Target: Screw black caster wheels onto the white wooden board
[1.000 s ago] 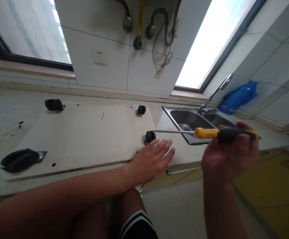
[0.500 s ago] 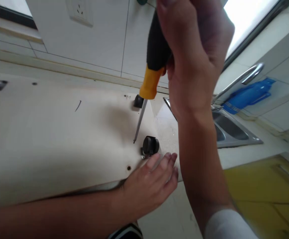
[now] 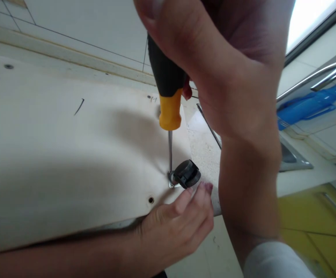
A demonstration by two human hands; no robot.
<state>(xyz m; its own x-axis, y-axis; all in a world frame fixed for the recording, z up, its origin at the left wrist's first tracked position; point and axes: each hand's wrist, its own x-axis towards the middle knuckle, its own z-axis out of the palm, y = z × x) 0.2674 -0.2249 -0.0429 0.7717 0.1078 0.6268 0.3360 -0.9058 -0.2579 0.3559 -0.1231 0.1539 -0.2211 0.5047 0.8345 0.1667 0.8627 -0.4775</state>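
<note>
My right hand (image 3: 211, 50) is wrapped around a screwdriver (image 3: 169, 90) with a black and yellow handle. The screwdriver points down, nearly upright, its tip at the metal mounting plate (image 3: 171, 185) of a black caster wheel (image 3: 187, 173). The caster is at the corner of a pale board (image 3: 98, 154); a screw head shows on the plate's near side. Just below the wheel lies my left hand (image 3: 182, 224), fingers stretched out and fingertips close against the wheel's lower edge. Whether they press on it I cannot tell. A second caster is mostly hidden behind the screwdriver.
A hole (image 3: 151, 200) and a pen mark (image 3: 79, 107) show on the board. The tiled wall (image 3: 92, 27) runs behind it. To the right are a steel sink (image 3: 296, 158), a curved faucet (image 3: 315, 79), a blue bottle-shaped item (image 3: 309, 106) and yellow cabinets (image 3: 318, 216).
The screwdriver has come down and right, its tip going from above the board to the caster's plate. The caster wheel has swivelled, and my left hand's fingertips have shifted slightly right.
</note>
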